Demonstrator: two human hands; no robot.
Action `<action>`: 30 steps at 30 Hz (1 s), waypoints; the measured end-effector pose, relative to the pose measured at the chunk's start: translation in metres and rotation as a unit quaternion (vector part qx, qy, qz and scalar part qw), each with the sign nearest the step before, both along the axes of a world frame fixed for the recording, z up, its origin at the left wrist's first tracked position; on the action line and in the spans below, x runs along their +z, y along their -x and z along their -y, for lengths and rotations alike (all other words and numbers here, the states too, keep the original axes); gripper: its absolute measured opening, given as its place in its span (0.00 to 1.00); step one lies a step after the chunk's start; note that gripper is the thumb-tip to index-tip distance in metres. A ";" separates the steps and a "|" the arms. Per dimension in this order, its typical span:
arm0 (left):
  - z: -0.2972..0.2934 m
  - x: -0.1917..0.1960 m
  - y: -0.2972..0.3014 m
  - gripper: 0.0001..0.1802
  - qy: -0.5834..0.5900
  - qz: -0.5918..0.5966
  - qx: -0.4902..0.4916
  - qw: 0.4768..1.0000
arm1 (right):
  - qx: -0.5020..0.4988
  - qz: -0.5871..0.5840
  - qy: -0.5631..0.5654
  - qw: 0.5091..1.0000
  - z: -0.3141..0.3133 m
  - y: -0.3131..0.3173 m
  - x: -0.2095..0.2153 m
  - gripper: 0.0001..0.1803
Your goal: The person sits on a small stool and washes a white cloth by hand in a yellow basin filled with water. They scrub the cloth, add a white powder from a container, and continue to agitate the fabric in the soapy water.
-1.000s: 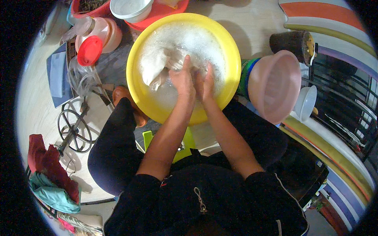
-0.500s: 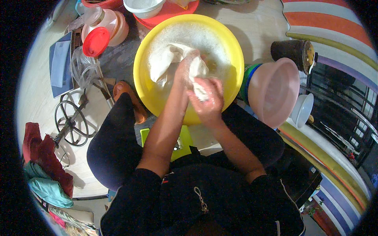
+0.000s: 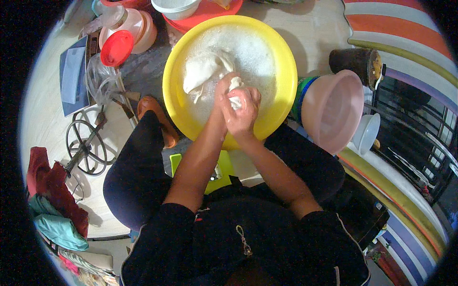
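Observation:
A yellow basin (image 3: 172,102) of foamy, soapy water stands on the floor between my knees. Bunched white cloth (image 3: 205,70) lies in it, wet and partly in the suds on the left side. My right hand (image 3: 243,110) is closed around one end of the cloth, fingers curled over it. My left hand (image 3: 222,94) grips the same cloth just beside and beneath the right, its fingers mostly hidden. The two hands press together over the near half of the basin, and both look wet.
A pink tub (image 3: 332,112) lies stacked on its side right of the basin, by a dark pot (image 3: 355,66). On the left are a red lid (image 3: 117,48), a clear plastic bag (image 3: 101,81) and an orange sandal (image 3: 157,117). Striped cloth (image 3: 396,26) hangs at the right.
My right hand has moved left and closed in against my left hand. The cloth end between them is more bunched, and the loose part has slumped into a rounder heap.

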State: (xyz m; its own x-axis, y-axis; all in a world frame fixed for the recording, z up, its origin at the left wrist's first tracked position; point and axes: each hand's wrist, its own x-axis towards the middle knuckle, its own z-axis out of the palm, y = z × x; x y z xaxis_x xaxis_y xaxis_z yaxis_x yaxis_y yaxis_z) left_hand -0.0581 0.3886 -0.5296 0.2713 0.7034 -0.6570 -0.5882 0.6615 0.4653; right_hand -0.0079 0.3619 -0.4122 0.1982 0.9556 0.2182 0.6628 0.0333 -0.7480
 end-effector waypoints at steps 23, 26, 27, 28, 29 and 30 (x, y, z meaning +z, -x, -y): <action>-0.036 0.058 -0.012 0.19 0.170 -0.004 0.168 0.971 | -0.257 -0.476 0.176 0.822 -0.032 -0.046 -0.020 0.13; -0.023 0.025 -0.008 0.14 0.090 0.199 0.119 0.969 | -0.043 -0.279 0.065 0.957 0.009 -0.031 -0.001 0.15; -0.020 0.023 -0.007 0.11 0.091 0.107 0.097 0.985 | 0.014 -0.098 0.005 0.995 0.013 -0.022 0.017 0.16; -0.011 0.023 -0.008 0.13 0.086 0.167 0.130 0.974 | 0.042 -0.035 -0.008 0.998 0.009 -0.017 0.020 0.15; -0.001 0.021 -0.010 0.14 0.081 0.226 0.162 0.957 | 0.069 0.028 -0.021 0.997 0.006 -0.014 0.020 0.14; 0.001 0.020 -0.011 0.14 0.070 0.093 0.089 0.989 | 0.022 0.006 0.047 0.999 -0.002 -0.016 0.012 0.14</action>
